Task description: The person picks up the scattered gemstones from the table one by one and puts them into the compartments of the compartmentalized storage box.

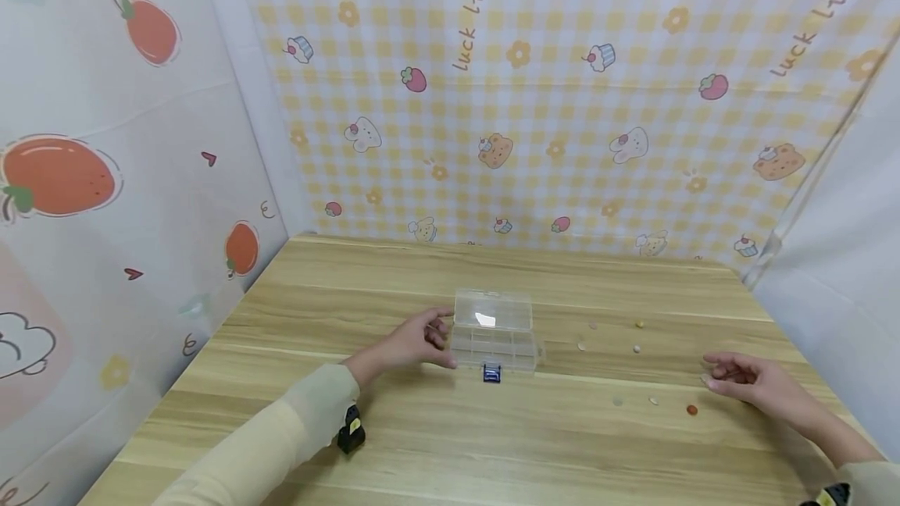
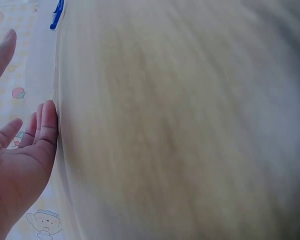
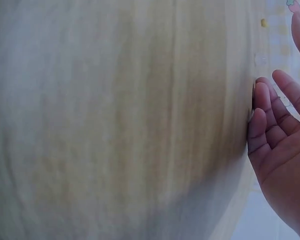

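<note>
A clear plastic compartment box (image 1: 492,348) stands on the table with its lid (image 1: 492,309) raised at the back and a blue latch (image 1: 492,374) at its front. My left hand (image 1: 416,339) is at the box's left side, thumb at the front corner and forefinger near the hinge side. In the left wrist view its fingers are relaxed, thumb spread apart. Far to the right, my right hand (image 1: 755,386) rests low over the table, thumb and forefinger apart. A small pale piece (image 1: 705,379) shows by its thumb tip. Nearest to that hand lies a reddish-brown pebble-like piece (image 1: 692,410).
Several small pebble-like pieces lie scattered between box and right hand, among them a yellow one (image 1: 639,324), a white one (image 1: 637,349) and a grey-green one (image 1: 617,401). Behind the wooden table (image 1: 394,272) hangs a checked cloth (image 1: 548,100); white cloths flank both sides.
</note>
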Available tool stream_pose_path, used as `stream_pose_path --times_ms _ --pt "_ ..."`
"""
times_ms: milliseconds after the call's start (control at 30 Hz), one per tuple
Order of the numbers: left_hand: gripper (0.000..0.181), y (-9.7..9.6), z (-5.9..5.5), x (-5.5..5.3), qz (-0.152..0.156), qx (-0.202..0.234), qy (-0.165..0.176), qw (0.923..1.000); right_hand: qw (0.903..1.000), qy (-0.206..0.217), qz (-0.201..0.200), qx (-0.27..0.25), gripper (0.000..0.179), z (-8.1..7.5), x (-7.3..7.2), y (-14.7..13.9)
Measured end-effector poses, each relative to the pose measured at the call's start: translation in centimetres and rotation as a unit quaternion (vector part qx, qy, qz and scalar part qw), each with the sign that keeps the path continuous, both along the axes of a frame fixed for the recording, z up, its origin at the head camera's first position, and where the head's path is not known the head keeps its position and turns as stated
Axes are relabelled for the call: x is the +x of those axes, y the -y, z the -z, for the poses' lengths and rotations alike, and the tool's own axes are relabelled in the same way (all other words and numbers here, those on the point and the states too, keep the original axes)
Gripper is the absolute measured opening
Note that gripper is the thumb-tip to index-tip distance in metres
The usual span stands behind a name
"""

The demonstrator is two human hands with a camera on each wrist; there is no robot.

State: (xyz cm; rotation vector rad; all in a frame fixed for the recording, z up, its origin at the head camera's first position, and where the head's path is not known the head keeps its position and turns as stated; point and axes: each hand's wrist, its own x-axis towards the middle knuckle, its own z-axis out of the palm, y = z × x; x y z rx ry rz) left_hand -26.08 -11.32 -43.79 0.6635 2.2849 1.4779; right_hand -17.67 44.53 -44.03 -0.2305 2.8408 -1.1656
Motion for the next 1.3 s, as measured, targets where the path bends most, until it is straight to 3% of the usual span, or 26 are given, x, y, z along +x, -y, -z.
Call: stream_pose_path --times_ms 467,1033,1300 --pt "0.09 -0.8 0.0 0.0 -0.009 0.015 0.021 0.9996 0.9998 -0.009 0.011 0.01 0.052 0.6 0.3 -0.2" --pt "0.082 -1.3 0.4 0.0 -0.015 0.011 0.022 0.9996 0.9989 -0.033 0.023 0.024 0.051 1.2 0.3 -0.1" --pt "0.078 -1.3 0.7 -0.1 -0.027 0.004 0.021 0.9994 0.9989 -0.024 0.021 0.035 0.05 1.2 0.2 0.1"
